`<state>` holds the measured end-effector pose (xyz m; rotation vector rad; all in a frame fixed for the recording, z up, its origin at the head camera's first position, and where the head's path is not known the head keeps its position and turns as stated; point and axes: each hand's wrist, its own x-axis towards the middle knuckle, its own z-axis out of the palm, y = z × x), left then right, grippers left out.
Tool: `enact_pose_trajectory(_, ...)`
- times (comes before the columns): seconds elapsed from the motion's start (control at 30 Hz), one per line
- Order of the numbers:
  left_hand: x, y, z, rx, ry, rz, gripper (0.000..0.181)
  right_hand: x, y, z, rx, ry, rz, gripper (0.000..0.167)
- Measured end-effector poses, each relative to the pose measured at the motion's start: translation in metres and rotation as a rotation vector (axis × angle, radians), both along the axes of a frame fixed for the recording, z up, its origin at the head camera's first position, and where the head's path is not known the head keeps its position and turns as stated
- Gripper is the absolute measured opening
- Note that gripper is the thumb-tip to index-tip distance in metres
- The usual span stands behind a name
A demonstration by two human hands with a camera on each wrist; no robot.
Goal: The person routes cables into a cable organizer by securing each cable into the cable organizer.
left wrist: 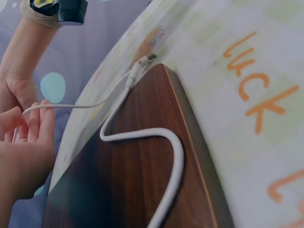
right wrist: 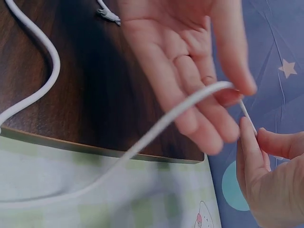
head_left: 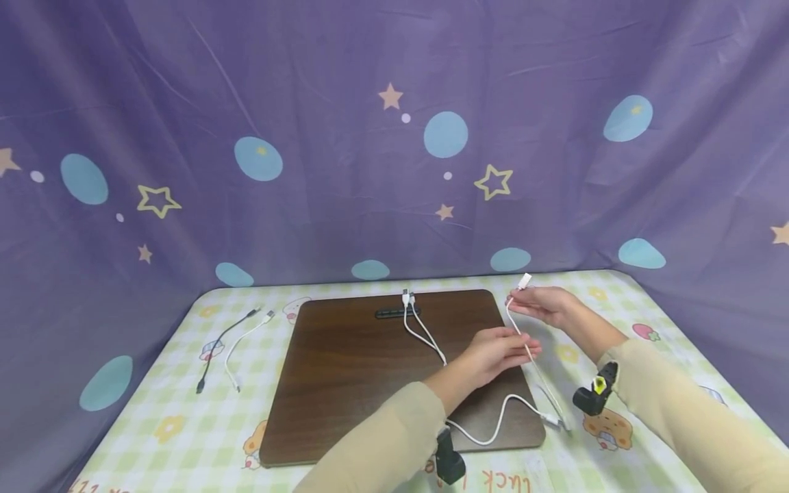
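As the left hand (head_left: 502, 349) and right hand (head_left: 542, 305) pinch the white cable (right wrist: 164, 122) by the brown board (head_left: 357, 383)'s right edge, two other plugs (head_left: 406, 298) rest at the black slotted holder (head_left: 388, 314), whether seated I can't tell.

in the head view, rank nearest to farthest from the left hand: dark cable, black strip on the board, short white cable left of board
1. Black strip: near the board's far edge, left of the left hand.
2. Short white cable: just left of the board.
3. Dark cable: farther left still.
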<state>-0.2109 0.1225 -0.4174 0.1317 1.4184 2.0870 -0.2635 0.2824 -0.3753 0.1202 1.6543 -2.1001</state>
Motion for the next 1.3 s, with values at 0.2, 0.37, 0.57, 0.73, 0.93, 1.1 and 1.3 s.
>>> enact_pose_trajectory(0.2, 0.002, -0.007, -0.001, 0.013, -0.018, -0.020, 0.009, -0.007, -0.002, 0.009, -0.001, 0.012, -0.003, 0.033)
enact_pose_trajectory(0.37, 0.015, -0.010, 0.001, 0.030, -0.017, -0.075, 0.019, -0.013, -0.001, 0.016, 0.011, 0.039, 0.013, 0.035)
enact_pose_trajectory(0.57, 0.030, -0.013, 0.002, -0.004, -0.026, -0.103, 0.025, -0.017, -0.001, 0.018, -0.008, 0.027, 0.007, 0.040)
enact_pose_trajectory(0.73, 0.037, -0.022, 0.002, -0.053, -0.023, -0.109, 0.025, -0.017, -0.001, 0.017, -0.031, -0.001, -0.027, 0.040)
enact_pose_trajectory(0.93, 0.046, -0.036, 0.004, -0.124, 0.008, -0.145, 0.021, -0.018, -0.002, 0.012, -0.048, -0.054, -0.045, 0.041)
enact_pose_trajectory(1.1, 0.052, -0.046, 0.005, -0.154, 0.036, -0.174, 0.021, -0.019, -0.004, 0.007, -0.082, -0.087, -0.034, 0.038)
enact_pose_trajectory(1.3, 0.055, -0.061, 0.003, -0.255, 0.129, -0.217, 0.020, -0.019, -0.015, 0.002, -0.023, -0.091, -0.032, 0.036)
